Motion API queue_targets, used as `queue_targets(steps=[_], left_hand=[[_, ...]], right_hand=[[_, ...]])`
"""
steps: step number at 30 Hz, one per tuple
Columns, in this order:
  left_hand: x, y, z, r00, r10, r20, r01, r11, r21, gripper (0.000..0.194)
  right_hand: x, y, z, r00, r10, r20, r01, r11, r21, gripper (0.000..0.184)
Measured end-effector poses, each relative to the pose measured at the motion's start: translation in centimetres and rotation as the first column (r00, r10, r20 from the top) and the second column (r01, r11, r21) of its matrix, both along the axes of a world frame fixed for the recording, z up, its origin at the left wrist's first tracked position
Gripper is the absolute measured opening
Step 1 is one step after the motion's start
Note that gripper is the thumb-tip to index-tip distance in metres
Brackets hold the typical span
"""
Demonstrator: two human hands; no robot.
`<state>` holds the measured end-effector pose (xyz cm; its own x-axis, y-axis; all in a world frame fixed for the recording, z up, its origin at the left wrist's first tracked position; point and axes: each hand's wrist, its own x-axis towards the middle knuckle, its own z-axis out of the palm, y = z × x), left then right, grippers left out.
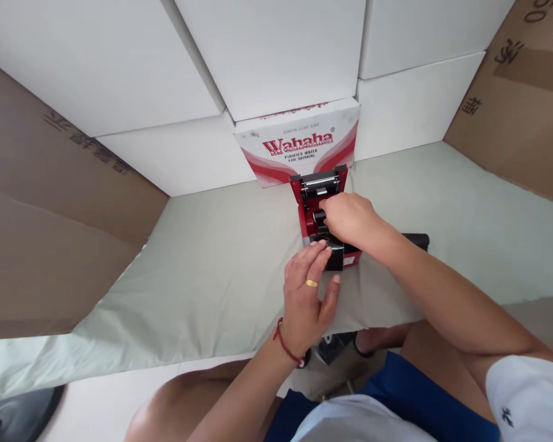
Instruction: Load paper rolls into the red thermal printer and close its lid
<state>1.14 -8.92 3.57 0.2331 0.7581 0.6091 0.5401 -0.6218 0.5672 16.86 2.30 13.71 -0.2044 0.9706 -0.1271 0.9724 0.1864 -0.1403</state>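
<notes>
both hands on red printer

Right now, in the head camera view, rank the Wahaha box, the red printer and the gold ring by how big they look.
1. Wahaha box, largest.
2. Red printer, smaller, though the right hand and left hand cover part of it.
3. Gold ring, by far the smallest, despite being nearest the camera.

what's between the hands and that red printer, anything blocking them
Nothing visible. The right hand already reaches into the open red printer, and the left hand has its fingertips on the black front part.
</notes>
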Motion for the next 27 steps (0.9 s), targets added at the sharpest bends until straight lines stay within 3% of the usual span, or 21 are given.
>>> queue_targets(steps=[8, 12, 15, 18, 20, 23, 27], left_hand=[[0.7, 1.7, -0.7, 0.994, 0.060, -0.089, -0.043, 0.983, 0.179, 0.035], [0.8, 2.4, -0.7, 0.996, 0.031, -0.088, -0.014, 0.983, 0.182, 0.028], [0.8, 2.7, -1.0, 0.995, 0.003, -0.100, 0.008, 0.994, 0.112, 0.026], [0.7, 3.0, -1.1, 0.996, -0.049, -0.071, 0.048, 0.999, -0.021, 0.025], [0.7, 3.3, -1.0, 0.996, -0.073, -0.047, 0.071, 0.997, -0.039, 0.023], [0.8, 3.9, -0.5, 0.995, -0.064, -0.075, 0.072, 0.991, 0.109, 0.023], [1.1, 4.7, -0.2, 0.986, -0.005, -0.169, 0.075, 0.907, 0.414, 0.024]], right_hand=[[-0.9, 1.9, -1.0, 1.000, 0.011, 0.005, -0.011, 0.999, -0.033, 0.033], [-0.9, 2.2, -1.5, 1.000, 0.019, -0.016, -0.020, 0.999, -0.044, 0.033], [0.1, 0.8, -0.5, 0.993, 0.088, -0.083, -0.092, 0.995, -0.047, 0.029], [2.1, -0.8, 1.1, 0.949, 0.137, -0.284, -0.097, 0.984, 0.150, 0.032], [3.4, -0.7, 1.6, 0.908, 0.105, -0.406, 0.062, 0.924, 0.378, 0.043], [4.6, 1.5, 0.4, 0.887, 0.080, -0.454, 0.219, 0.794, 0.567, 0.049], [4.5, 4.2, -3.0, 0.820, 0.246, -0.517, 0.125, 0.804, 0.581, 0.051]])
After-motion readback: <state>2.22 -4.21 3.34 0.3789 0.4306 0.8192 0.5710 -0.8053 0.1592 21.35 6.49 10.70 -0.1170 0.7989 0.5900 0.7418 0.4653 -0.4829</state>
